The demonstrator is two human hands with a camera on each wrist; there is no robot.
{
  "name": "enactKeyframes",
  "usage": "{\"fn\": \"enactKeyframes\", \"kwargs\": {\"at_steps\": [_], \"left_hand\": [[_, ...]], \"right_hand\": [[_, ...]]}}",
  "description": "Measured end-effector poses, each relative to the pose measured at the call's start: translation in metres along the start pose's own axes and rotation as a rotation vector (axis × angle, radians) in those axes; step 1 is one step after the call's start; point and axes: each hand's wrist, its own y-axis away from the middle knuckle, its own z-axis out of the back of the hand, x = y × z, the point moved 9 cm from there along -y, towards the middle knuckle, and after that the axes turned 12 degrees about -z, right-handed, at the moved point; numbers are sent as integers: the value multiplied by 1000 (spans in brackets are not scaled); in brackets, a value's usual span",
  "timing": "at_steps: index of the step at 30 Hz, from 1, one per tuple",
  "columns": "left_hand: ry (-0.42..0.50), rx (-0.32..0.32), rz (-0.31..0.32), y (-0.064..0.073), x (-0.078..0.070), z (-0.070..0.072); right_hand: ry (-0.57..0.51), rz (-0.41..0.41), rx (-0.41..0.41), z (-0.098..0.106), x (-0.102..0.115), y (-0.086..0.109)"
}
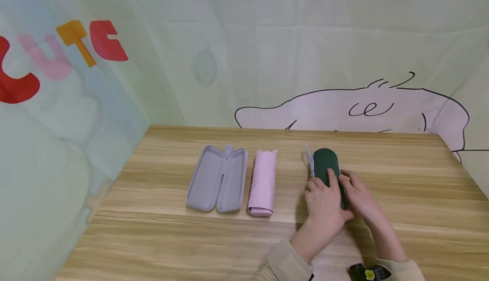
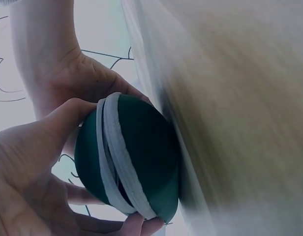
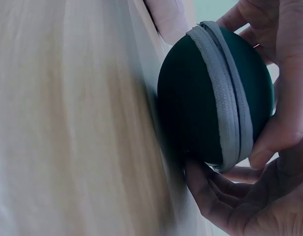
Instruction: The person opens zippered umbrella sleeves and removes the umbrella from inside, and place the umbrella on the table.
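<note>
A dark green zip case with an oval end lies on the table, and a pale strap stands out at its far left. Pale grey zipper tapes run round its end, a dark slit between them. My left hand grips the case from above, thumb on one side, fingers on the other, index finger stretched along the top. At the right side, my right hand holds the case with bent fingers close to the zipper. Its fingertips are partly hidden under the case in the right wrist view.
Left of the hands lies a folded pink umbrella in its sleeve. Beside it is an opened case with a grey lining and a small tab. The wooden table meets a printed cloth backdrop at its far edge.
</note>
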Motion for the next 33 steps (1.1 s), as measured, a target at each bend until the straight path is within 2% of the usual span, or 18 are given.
{"fn": "enactKeyframes", "kwargs": {"at_steps": [11,19,27,33], "left_hand": [[67,-6,3,2,4,4],[179,-46,-38,2,8,8],[317,-39,-70,2,14,8],[372,-30,-58,0,19,8]], "right_hand": [[-15,-2,3,-1,-1,0],[-21,4,2,0,-1,0],[-22,20,-14,1,0,2],[-31,32,-5,2,1,1]]}}
